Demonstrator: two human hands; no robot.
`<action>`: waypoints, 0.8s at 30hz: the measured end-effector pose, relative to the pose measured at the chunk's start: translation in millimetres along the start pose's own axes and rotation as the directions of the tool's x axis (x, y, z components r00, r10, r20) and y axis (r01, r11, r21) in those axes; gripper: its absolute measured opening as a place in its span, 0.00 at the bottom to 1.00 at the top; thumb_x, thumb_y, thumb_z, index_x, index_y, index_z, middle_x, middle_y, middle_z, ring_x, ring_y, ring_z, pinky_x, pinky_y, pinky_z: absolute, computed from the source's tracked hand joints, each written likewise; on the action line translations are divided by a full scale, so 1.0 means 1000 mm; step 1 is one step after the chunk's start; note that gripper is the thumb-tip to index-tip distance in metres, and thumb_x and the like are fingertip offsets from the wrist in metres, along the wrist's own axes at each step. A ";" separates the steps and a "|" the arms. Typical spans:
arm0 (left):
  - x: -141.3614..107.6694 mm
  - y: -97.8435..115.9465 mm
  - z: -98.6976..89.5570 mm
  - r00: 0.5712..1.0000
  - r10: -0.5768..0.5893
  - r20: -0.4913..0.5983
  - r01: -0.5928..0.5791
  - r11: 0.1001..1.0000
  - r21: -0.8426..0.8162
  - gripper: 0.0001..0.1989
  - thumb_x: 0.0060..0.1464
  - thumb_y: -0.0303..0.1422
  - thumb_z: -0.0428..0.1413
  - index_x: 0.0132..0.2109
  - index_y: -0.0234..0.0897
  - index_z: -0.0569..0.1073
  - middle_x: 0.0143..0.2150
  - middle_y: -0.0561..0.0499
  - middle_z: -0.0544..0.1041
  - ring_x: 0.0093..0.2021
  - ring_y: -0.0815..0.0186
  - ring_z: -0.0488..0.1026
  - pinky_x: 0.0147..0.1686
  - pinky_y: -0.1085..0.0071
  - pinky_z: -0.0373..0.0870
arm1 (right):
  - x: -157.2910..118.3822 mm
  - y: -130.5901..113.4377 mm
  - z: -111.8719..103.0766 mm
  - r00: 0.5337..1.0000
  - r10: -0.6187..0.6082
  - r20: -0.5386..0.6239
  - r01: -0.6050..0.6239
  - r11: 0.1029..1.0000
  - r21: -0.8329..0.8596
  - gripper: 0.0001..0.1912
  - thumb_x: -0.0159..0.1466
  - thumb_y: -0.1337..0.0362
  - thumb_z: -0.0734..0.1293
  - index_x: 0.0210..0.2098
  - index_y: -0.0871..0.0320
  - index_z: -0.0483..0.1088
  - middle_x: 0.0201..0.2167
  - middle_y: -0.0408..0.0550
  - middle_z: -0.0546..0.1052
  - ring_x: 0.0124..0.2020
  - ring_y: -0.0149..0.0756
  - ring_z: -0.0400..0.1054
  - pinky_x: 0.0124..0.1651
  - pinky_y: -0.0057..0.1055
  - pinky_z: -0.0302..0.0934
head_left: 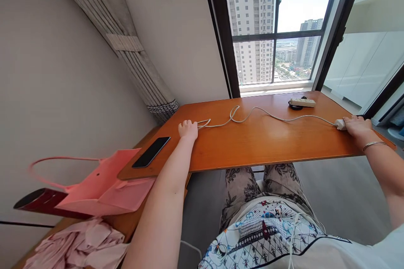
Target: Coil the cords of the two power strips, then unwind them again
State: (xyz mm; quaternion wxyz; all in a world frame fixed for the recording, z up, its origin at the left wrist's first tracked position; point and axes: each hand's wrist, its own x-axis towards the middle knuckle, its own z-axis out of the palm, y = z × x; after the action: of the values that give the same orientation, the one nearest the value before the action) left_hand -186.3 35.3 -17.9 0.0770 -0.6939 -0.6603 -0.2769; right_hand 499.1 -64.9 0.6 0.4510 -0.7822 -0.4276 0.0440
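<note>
A long white cable [280, 118] runs across the orange-brown wooden table [268, 143], with small loops left of its middle. At the table's left part, my left hand [188, 129] is closed around the cable's left end; what lies inside the fingers is hidden. Near the right edge, my right hand [358, 126] grips the white block [340, 124] at the cable's other end. A white power strip [302, 102] with a black cord beside it lies near the back right corner.
A black phone [151, 151] lies at the table's left end. Beyond that edge are a pink bag [101, 185], a dark red tube [47, 201] and crumpled pink cloth [78, 246]. A window [274, 35] stands behind the table, a curtain [132, 50] at the left.
</note>
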 end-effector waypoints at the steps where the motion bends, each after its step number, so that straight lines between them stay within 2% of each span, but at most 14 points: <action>1: 0.000 0.003 0.005 1.000 -0.003 -0.006 0.003 1.000 -0.001 0.12 0.59 0.33 0.49 0.28 0.38 0.58 0.29 0.45 0.68 0.50 0.50 0.68 0.55 0.37 0.60 | 0.002 -0.003 -0.001 1.000 0.004 0.015 -0.003 0.999 -0.045 0.20 0.56 0.70 0.70 0.14 0.58 0.59 0.22 0.47 0.63 0.37 0.44 0.65 0.51 0.58 0.51; 4: 0.000 0.021 0.021 1.000 0.025 0.002 -0.025 1.000 -0.006 0.03 0.58 0.31 0.50 0.38 0.36 0.67 0.47 0.35 0.76 0.59 0.46 0.67 0.59 0.36 0.58 | 0.004 -0.013 -0.002 0.998 0.008 0.066 0.003 0.986 -0.168 0.23 0.55 0.72 0.71 0.12 0.59 0.55 0.23 0.49 0.65 0.38 0.45 0.66 0.53 0.61 0.49; 6: 0.001 0.042 0.030 0.997 0.074 0.033 -0.074 0.997 -0.013 0.12 0.56 0.29 0.51 0.48 0.33 0.70 0.60 0.31 0.71 0.64 0.45 0.64 0.64 0.41 0.57 | 0.001 -0.020 0.005 0.994 -0.026 0.108 0.047 0.979 -0.199 0.22 0.54 0.75 0.71 0.13 0.59 0.55 0.25 0.50 0.68 0.41 0.45 0.67 0.55 0.60 0.50; 8: 0.000 0.069 0.038 0.989 0.135 0.067 -0.134 0.991 -0.014 0.20 0.55 0.28 0.53 0.55 0.33 0.70 0.69 0.32 0.63 0.69 0.47 0.60 0.68 0.48 0.54 | -0.007 -0.029 0.019 0.982 -0.093 0.165 0.124 0.974 -0.192 0.16 0.52 0.77 0.71 0.16 0.59 0.62 0.30 0.53 0.72 0.46 0.46 0.68 0.57 0.56 0.52; 10: -0.001 0.098 0.046 0.967 0.208 0.148 -0.216 0.976 0.038 0.24 0.56 0.27 0.51 0.61 0.34 0.69 0.73 0.36 0.57 0.72 0.49 0.56 0.70 0.51 0.51 | -0.021 -0.041 0.040 0.959 -0.177 0.220 0.215 0.963 -0.162 0.08 0.52 0.76 0.71 0.26 0.58 0.71 0.40 0.54 0.77 0.51 0.46 0.68 0.61 0.50 0.54; 11: -0.002 0.111 0.050 0.957 0.228 0.179 -0.240 0.969 0.052 0.25 0.57 0.27 0.51 0.62 0.35 0.69 0.74 0.37 0.55 0.73 0.50 0.55 0.71 0.52 0.50 | -0.030 -0.049 0.053 0.945 -0.215 0.246 0.256 0.955 -0.151 0.08 0.54 0.74 0.71 0.33 0.57 0.74 0.45 0.55 0.78 0.54 0.46 0.68 0.62 0.48 0.55; 12: -0.002 0.123 0.053 0.949 0.240 0.204 -0.256 0.965 0.052 0.25 0.58 0.28 0.51 0.63 0.36 0.68 0.75 0.38 0.54 0.74 0.51 0.53 0.71 0.52 0.50 | -0.039 -0.057 0.066 0.924 -0.261 0.280 0.310 0.939 -0.149 0.11 0.56 0.70 0.71 0.40 0.57 0.76 0.51 0.57 0.77 0.57 0.48 0.67 0.64 0.48 0.54; 14: -0.002 0.140 0.060 0.934 0.237 0.267 -0.254 0.967 0.031 0.27 0.59 0.29 0.51 0.65 0.36 0.67 0.75 0.37 0.53 0.74 0.51 0.53 0.71 0.52 0.51 | -0.058 -0.074 0.093 0.828 -0.386 0.407 0.495 0.844 -0.207 0.22 0.64 0.61 0.67 0.56 0.60 0.71 0.61 0.62 0.72 0.63 0.53 0.64 0.67 0.49 0.53; 15: -0.002 0.144 0.063 0.927 0.221 0.302 -0.235 0.972 0.011 0.27 0.59 0.29 0.52 0.66 0.36 0.67 0.74 0.36 0.56 0.73 0.51 0.55 0.71 0.53 0.53 | -0.067 -0.083 0.106 0.789 -0.401 0.466 0.545 0.808 -0.227 0.26 0.67 0.59 0.64 0.62 0.63 0.67 0.64 0.64 0.69 0.65 0.53 0.62 0.68 0.49 0.52; 17: -0.001 0.147 0.066 0.918 0.183 0.352 -0.186 0.982 -0.026 0.26 0.60 0.30 0.52 0.65 0.35 0.67 0.70 0.36 0.64 0.70 0.50 0.62 0.68 0.53 0.58 | -0.081 -0.098 0.129 0.752 -0.370 0.546 0.574 0.775 -0.265 0.33 0.69 0.55 0.62 0.68 0.65 0.59 0.68 0.66 0.63 0.69 0.55 0.58 0.70 0.51 0.48; 19: 0.000 0.142 0.066 0.923 0.153 0.354 -0.147 0.988 -0.043 0.24 0.60 0.30 0.51 0.63 0.34 0.69 0.64 0.36 0.71 0.65 0.51 0.68 0.65 0.55 0.63 | -0.089 -0.107 0.146 0.721 -0.321 0.614 0.580 0.764 -0.282 0.35 0.69 0.53 0.61 0.71 0.64 0.56 0.69 0.65 0.63 0.69 0.57 0.58 0.71 0.55 0.46; 22: 0.005 0.126 0.058 0.946 0.106 0.305 -0.099 0.994 -0.036 0.22 0.63 0.31 0.47 0.61 0.31 0.69 0.57 0.35 0.74 0.60 0.52 0.72 0.62 0.56 0.66 | -0.093 -0.111 0.161 0.698 -0.314 0.644 0.594 0.756 -0.274 0.36 0.67 0.52 0.63 0.69 0.63 0.59 0.66 0.67 0.67 0.66 0.61 0.61 0.67 0.58 0.51; 24: 0.012 0.113 0.052 0.971 0.025 0.239 -0.010 0.998 -0.065 0.22 0.64 0.31 0.47 0.62 0.29 0.68 0.55 0.34 0.73 0.57 0.53 0.73 0.60 0.57 0.67 | -0.093 -0.108 0.165 0.691 -0.349 0.632 0.609 0.753 -0.249 0.33 0.67 0.54 0.64 0.67 0.63 0.63 0.63 0.67 0.69 0.64 0.61 0.62 0.64 0.55 0.56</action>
State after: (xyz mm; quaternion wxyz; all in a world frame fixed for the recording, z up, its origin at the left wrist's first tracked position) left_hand -63.7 57.1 -26.3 -0.0228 -0.7302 -0.6494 -0.2112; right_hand 297.5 3.7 -45.5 0.1144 -0.6717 -0.7306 0.0454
